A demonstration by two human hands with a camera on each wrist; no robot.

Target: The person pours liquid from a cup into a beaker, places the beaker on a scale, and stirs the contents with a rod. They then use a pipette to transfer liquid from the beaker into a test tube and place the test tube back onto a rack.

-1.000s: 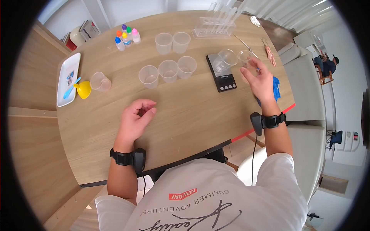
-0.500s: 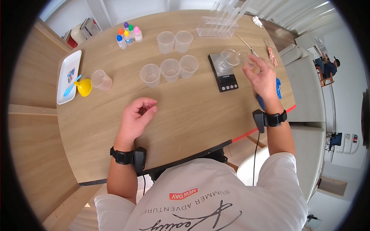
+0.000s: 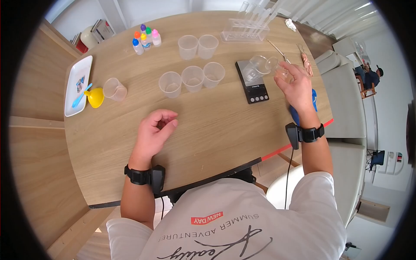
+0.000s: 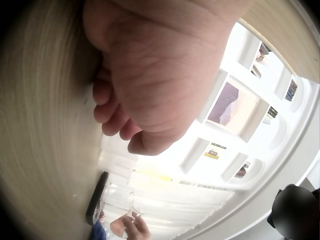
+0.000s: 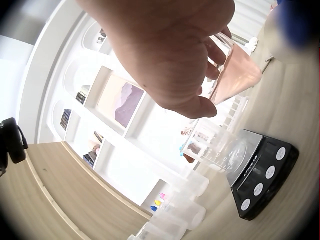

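My right hand (image 3: 297, 89) grips a clear glass flask (image 5: 239, 75) of pinkish-orange liquid, tipped on its side. Its mouth (image 3: 272, 64) is at the right rim of a clear beaker (image 3: 258, 66). That beaker, marked with a scale of lines in the right wrist view, stands on a black digital scale (image 3: 255, 92). Whether liquid is running out cannot be told. Low over the table's near left part, my left hand (image 3: 151, 134) lies with loosely curled fingers and holds nothing; its palm (image 4: 160, 70) fills much of the left wrist view.
Several plastic cups (image 3: 170, 85) stand mid-table, one more (image 3: 115, 90) by a yellow funnel (image 3: 95, 98) and white tray (image 3: 71, 97). Behind are dropper bottles (image 3: 144, 41) and a test-tube rack (image 3: 245, 34). A metal rod (image 3: 277, 48) and blue item (image 3: 313, 99) lie right.
My right hand has tipped the flask leftward, bringing its mouth to the beaker's rim. The left hand has stayed in place. The head view has shifted slightly.
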